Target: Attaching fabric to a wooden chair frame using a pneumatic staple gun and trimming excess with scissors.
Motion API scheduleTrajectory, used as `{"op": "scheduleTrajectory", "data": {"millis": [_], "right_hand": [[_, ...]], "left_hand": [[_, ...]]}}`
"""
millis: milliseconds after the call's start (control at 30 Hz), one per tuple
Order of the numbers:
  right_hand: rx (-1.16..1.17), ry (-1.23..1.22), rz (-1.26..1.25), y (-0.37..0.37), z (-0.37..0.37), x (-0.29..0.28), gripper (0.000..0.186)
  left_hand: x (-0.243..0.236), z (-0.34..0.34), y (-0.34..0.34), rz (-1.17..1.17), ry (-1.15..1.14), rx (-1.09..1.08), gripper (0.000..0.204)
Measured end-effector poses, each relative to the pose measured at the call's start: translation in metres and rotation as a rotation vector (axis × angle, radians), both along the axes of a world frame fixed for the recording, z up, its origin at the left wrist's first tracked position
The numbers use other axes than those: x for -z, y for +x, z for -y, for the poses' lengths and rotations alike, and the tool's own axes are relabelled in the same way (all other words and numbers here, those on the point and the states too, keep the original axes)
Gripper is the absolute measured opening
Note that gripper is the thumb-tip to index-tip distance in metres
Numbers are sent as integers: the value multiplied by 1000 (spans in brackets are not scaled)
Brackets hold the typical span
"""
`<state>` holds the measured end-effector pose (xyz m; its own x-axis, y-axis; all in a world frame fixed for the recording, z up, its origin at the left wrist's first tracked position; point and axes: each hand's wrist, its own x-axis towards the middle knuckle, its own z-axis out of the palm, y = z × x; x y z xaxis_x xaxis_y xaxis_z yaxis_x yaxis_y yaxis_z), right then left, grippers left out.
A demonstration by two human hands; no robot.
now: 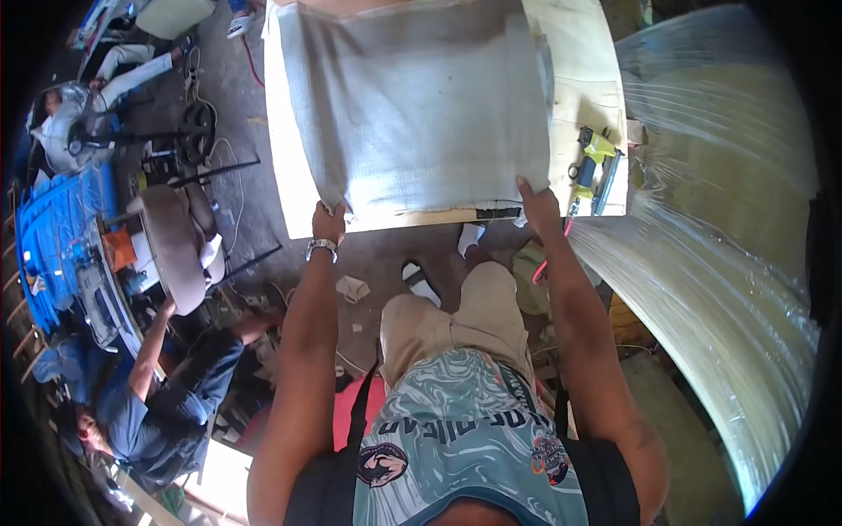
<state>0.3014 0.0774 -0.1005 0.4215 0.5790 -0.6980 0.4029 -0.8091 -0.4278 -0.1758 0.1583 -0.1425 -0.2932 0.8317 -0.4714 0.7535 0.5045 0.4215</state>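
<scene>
A grey woven fabric sheet [430, 114] lies draped over the pale wooden board in front of me. My left hand [329, 223] is closed on its near left corner, a metal watch on that wrist. At the near right corner my right hand [540, 210] grips the fabric, thumb on top and fingers hidden below. Between my hands the near edge looks frayed and hangs roughly level with the edge of the wooden board [583, 70]. Right of the fabric, a yellow-green and black air staple gun [595, 168] rests on the board.
A red hose [566, 228] runs from the staple gun toward the floor. Shiny plastic-wrapped material [728, 193] bulges at the right. On the left, a co-worker [158, 403] touches a padded grey-brown seat [175, 250]. A pedestal fan [70, 136] stands farther back, near another person [132, 70].
</scene>
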Motion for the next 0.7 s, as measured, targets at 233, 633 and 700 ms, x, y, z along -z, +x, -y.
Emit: {"op": "scheduleTrajectory", "data": {"millis": [233, 633, 700], "right_hand": [[9, 198, 137, -7, 59, 72, 73], [-146, 241, 105, -111, 83, 8, 47], [-192, 239, 186, -124, 64, -12, 43]], "left_hand": [[-52, -9, 2, 21, 191, -47, 63], [-81, -36, -15, -163, 26, 643, 38], [-73, -37, -29, 13, 59, 648, 36]]}}
